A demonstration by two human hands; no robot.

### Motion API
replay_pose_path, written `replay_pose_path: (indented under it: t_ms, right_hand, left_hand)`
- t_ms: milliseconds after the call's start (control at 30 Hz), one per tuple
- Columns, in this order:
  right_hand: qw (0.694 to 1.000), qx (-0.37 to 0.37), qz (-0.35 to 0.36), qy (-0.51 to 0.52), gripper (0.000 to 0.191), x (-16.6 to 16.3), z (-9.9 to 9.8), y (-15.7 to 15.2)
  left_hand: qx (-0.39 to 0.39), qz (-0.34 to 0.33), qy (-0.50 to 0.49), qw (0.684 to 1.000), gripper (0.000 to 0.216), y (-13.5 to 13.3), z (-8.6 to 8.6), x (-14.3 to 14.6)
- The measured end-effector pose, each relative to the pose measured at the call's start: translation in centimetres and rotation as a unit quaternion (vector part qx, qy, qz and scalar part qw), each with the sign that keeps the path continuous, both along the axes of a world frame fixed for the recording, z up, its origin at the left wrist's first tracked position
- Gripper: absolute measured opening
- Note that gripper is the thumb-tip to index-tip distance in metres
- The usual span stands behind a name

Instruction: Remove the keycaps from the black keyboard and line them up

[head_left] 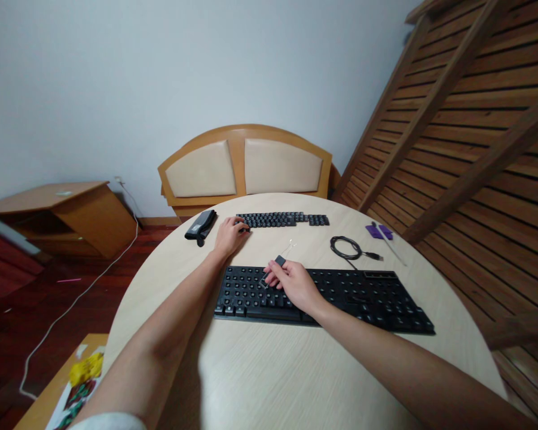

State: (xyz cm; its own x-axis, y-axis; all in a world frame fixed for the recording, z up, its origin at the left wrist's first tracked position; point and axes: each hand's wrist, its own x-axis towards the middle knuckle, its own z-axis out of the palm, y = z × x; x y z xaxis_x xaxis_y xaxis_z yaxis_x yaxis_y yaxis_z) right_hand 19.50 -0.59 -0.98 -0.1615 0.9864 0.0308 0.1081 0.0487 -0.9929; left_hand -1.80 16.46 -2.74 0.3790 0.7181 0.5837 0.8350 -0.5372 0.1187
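Observation:
My left hand (230, 236) reaches to the left end of a block of loose black keycaps (273, 220) laid in rows at the back. Its fingers are pinched on a dark keycap (244, 230) at the front edge of the block. My right hand (296, 284) is closed around a keycap puller with a dark handle (280, 260) and thin wire prongs, held over the left half of a black keyboard (341, 292). Many switches there stand bare, while some caps remain along the bottom row. My fingers hide part of the puller.
A coiled black USB cable (346, 246) lies behind the keyboard. Farther right are a purple cloth (378, 231) and a thin whitish stick (391, 243). A folded black pouch (201, 226) sits at the back left of the round table (260, 370). A wooden headboard (246, 134) stands behind.

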Motion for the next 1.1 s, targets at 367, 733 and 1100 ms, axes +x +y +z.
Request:
replay_pose_path:
  t_ms: [367, 733, 1100]
  right_hand:
    - [1.0, -0.004, 0.002, 0.001, 0.043, 0.0, 0.0, -0.2]
    - [1.0, -0.006, 0.004, 0.002, 0.044, 0.0, 0.1, -0.2]
    - [1.0, 0.003, 0.003, -0.002, 0.043, -0.1, -0.1, -0.2]
  left_hand:
    - [-0.016, 0.043, -0.006, 0.999, 0.018, 0.4, -0.6, 0.2]
    - [-0.023, 0.033, -0.011, 0.999, 0.019, 1.0, -1.0, 0.1]
    - [-0.028, 0.036, -0.014, 0.999, 0.022, 1.4, -1.2, 0.2]
